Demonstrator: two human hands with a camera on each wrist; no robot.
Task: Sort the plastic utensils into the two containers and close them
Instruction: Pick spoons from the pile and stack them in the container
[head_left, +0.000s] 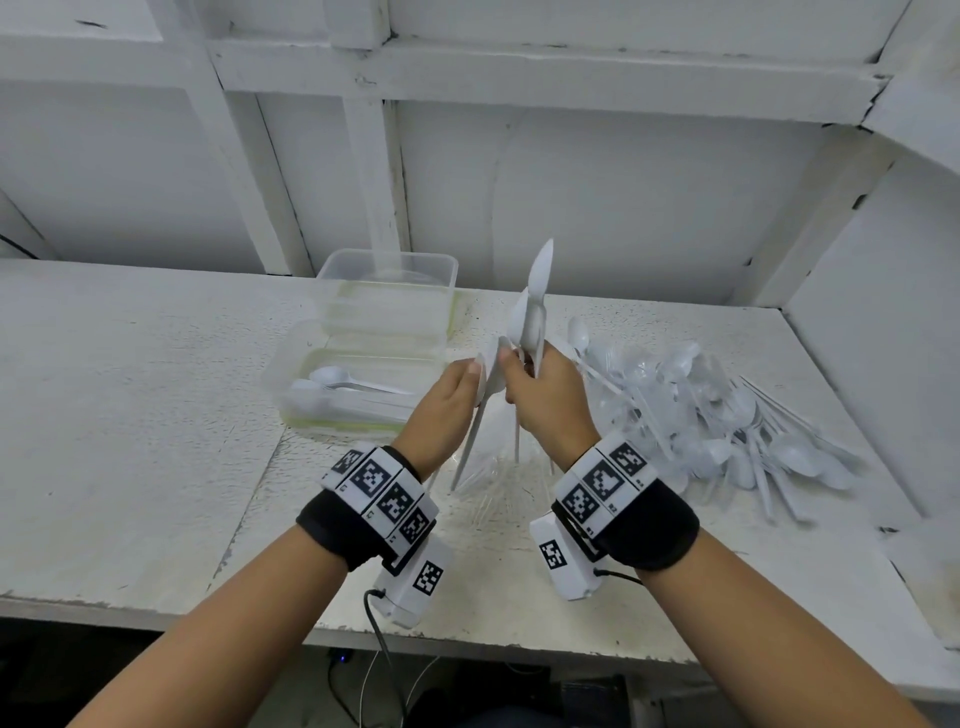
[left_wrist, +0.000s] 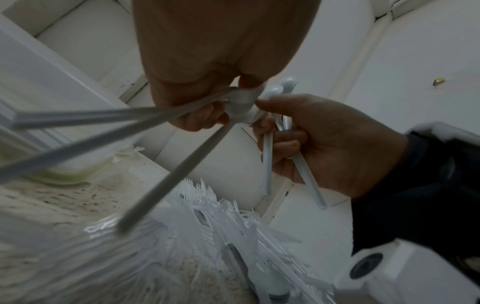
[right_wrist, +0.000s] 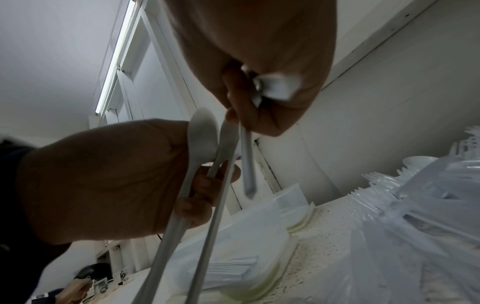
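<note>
Both hands are raised close together above the white table. My left hand (head_left: 467, 379) grips a few white plastic spoons (head_left: 470, 441), handles fanning down toward me (left_wrist: 179, 172). My right hand (head_left: 519, 369) grips another few spoons (head_left: 537, 291) upright, bowls up, their stems sticking out below the fist (right_wrist: 246, 164). The bowls of the two bunches touch between the hands. Left of the hands, the near clear container (head_left: 280, 374) holds several spoons. The far clear container (head_left: 384, 254) stands behind it; what it holds I cannot make out. Both are open.
A big loose pile of white spoons and clear utensils (head_left: 717, 410) covers the table's right side. A clear bag of forks (left_wrist: 207, 216) lies under the hands. White wall panels close off the back and right. The table's front edge (head_left: 467, 649) is near me.
</note>
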